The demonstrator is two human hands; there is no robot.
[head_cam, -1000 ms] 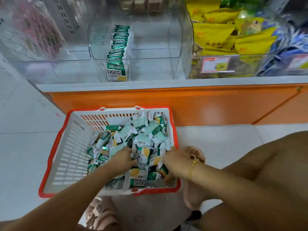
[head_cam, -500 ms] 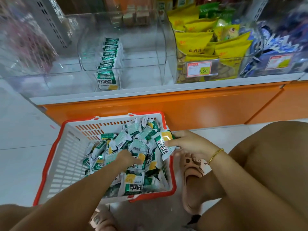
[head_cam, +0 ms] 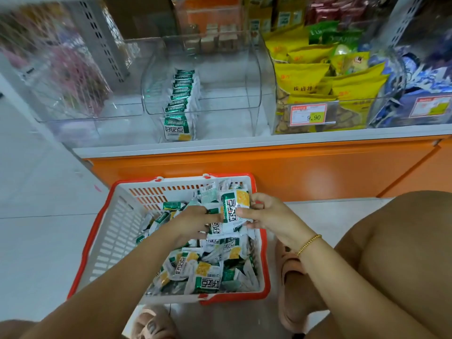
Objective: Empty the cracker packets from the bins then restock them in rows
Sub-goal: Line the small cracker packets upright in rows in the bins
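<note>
Right hand (head_cam: 269, 214): thumb and fingers pinch one packet (head_cam: 236, 204), held upright over the basket's right rear corner.
Left hand (head_cam: 193, 223): fingers curled down onto the pile, touching that packet's left edge; whether it grips anything cannot be told.
Basket (head_cam: 107, 236): white with red rim, on the floor against the orange shelf base.
Loose packets (head_cam: 203, 270): heaped in the basket's right half.
Bin (head_cam: 252, 94): clear, on the shelf above the basket.
Row (head_cam: 181, 99): packets on edge, front to back, along the bin's left side.
Yellow bags (head_cam: 305, 77): in the next bin to the right, behind a price tag (head_cam: 308, 114).
</note>
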